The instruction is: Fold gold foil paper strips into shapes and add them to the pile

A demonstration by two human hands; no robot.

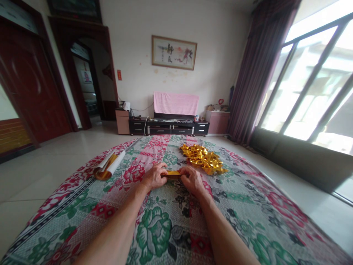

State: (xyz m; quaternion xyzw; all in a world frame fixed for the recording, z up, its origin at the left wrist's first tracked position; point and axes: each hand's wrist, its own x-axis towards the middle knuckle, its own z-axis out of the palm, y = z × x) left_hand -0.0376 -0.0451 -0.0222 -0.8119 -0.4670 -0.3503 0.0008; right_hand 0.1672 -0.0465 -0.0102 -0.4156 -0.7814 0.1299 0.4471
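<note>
A narrow strip of folded gold foil paper [173,173] stretches between my two hands, just above or on the flowered cloth. My left hand [155,176] is closed on its left end, with the fingers curled. At the other end, my right hand [192,179] pinches the strip in the same way. Beyond my right hand lies a heap of shiny folded gold foil pieces [204,159]. To the left rests a loosely curled roll of gold and white paper sheets [108,167]. My fingers hide both ends of the strip.
The flowered cloth [154,230] covers the broad surface before me. Past its far edge stands a low black cabinet [161,130], with a pink cloth [176,103] draped over something on top. A window [311,81] and purple curtain [255,70] are at right, a red door [30,81] at left.
</note>
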